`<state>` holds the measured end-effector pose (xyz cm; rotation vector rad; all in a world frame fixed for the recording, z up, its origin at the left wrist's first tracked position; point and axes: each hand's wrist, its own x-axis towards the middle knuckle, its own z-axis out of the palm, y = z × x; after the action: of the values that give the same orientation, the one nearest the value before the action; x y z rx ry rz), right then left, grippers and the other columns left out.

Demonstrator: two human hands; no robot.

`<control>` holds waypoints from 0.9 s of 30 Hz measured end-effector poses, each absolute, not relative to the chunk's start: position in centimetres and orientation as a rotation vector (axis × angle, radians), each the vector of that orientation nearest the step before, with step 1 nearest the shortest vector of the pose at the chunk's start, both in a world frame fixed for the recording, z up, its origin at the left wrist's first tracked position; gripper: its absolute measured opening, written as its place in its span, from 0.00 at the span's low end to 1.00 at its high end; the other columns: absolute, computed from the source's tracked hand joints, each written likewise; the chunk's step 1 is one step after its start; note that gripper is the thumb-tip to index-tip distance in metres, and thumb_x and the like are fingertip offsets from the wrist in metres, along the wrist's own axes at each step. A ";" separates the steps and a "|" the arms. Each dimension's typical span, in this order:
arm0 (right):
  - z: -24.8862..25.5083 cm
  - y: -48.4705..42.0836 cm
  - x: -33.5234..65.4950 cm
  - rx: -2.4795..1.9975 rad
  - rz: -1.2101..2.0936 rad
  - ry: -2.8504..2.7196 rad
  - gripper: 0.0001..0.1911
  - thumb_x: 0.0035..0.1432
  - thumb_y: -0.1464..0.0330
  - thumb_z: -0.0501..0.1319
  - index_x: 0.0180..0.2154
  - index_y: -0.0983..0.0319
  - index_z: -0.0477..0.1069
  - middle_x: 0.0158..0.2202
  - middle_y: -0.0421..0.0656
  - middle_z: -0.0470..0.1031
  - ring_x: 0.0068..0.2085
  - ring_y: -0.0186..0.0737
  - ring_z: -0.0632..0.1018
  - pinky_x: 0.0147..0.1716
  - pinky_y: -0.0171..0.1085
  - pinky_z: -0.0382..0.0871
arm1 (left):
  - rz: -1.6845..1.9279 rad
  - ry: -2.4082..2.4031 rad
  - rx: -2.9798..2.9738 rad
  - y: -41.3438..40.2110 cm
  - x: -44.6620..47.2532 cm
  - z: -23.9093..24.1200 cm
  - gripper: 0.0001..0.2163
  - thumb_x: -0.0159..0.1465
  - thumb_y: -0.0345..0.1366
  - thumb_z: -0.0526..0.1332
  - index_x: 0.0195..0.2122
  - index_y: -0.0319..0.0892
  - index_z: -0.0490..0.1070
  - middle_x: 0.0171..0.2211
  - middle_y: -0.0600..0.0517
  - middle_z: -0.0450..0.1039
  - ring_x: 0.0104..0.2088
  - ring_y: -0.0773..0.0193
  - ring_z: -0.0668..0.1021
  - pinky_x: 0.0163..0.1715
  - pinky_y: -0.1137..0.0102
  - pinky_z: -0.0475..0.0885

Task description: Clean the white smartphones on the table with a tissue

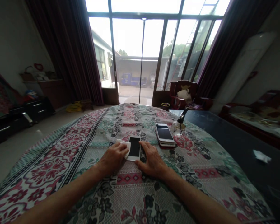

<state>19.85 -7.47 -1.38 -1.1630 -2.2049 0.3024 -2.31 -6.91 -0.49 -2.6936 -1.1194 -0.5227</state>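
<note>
Note a white phone (134, 148), lying flat on the cloth-covered bench (130, 202), between the left hand (114, 156) and the right hand (152, 159). Rectangular in outline, with long sides running away from the body. Fitted with a dark, nearly uniform screen (135, 144), framed in white; bordered by a narrow pale strip at the far end and a broader, brighter one at the near end. Partly covered along the left side by a crumpled white wipe (128, 151), grasped in the bent, bunched fingers of the left hand. On the opposite side, see the right hand with fingers released and extended: with a fingertip at the upper right edge of the phone and the thumb near the lower right corner. Firmness of pressure: cannot tell. To the right, near but apart, observe a stack of phones (164, 134), topped by a white-framed unit with a dark screen. Just beyond its right side, locate a clear bottle (178, 127) with a black top. Farther right, on a dark surface (238, 146), see a crumpled white tissue (261, 156).
</note>
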 end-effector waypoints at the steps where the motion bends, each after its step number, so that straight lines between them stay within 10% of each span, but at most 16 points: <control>1: -1.4 -7.5 19.9 -1.163 0.301 -2.200 0.35 0.50 0.65 0.62 0.59 0.62 0.55 0.57 0.55 0.64 0.58 0.55 0.66 0.57 0.54 0.59 | -0.533 -1.135 -2.705 -6.0 -2.2 -0.4 0.12 0.64 0.26 0.52 0.43 0.38 0.73 0.42 0.45 0.73 0.46 0.56 0.70 0.49 0.60 0.71; 27: -1.6 -7.5 19.9 -1.163 0.307 -2.159 0.33 0.49 0.63 0.61 0.57 0.61 0.57 0.55 0.53 0.66 0.56 0.54 0.67 0.56 0.53 0.59 | -0.445 -1.228 -2.710 0.7 -1.8 0.1 0.12 0.56 0.26 0.59 0.41 0.41 0.74 0.42 0.47 0.74 0.45 0.57 0.72 0.46 0.65 0.70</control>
<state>19.88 -7.54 -1.60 -1.1629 -2.1589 0.3069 -1.84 0.68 0.07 -2.7098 -1.2277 -0.4452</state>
